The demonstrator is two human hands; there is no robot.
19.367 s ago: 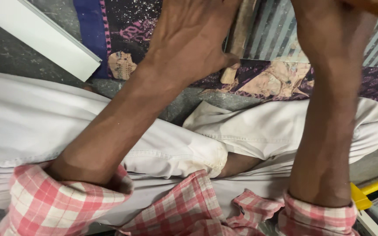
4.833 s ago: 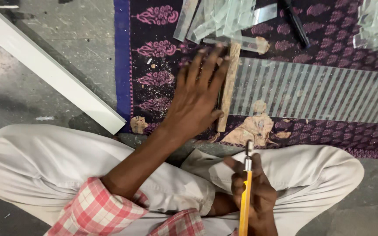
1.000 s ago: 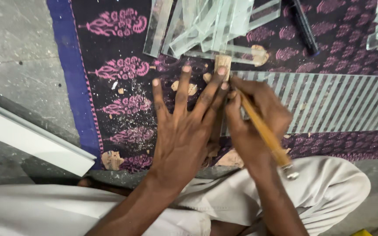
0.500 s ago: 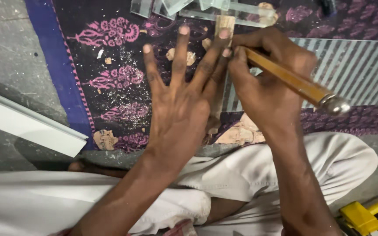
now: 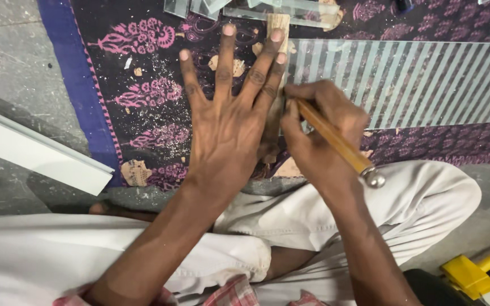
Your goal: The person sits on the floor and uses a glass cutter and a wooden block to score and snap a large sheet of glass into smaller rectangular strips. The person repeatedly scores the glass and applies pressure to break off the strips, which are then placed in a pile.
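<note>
My left hand (image 5: 228, 122) lies flat with fingers spread on a dark patterned cloth (image 5: 148, 96), its fingertips pressing a wooden strip (image 5: 276, 25) against the left edge of a striped glass sheet (image 5: 404, 79). My right hand (image 5: 319, 141) grips a glass cutter with a wooden handle (image 5: 336, 139) and a metal ball end, its tip hidden under my fingers at the strip's edge on the glass.
Several cut glass strips (image 5: 239, 8) lie at the top of the cloth. A white bar (image 5: 35, 150) rests on the grey floor at left. My crossed legs in white trousers (image 5: 290, 221) fill the bottom. A yellow tool (image 5: 472, 272) sits at bottom right.
My right hand with the cutter has drawn down along the wooden strip toward me. The left hand stays spread on the strip and cloth.
</note>
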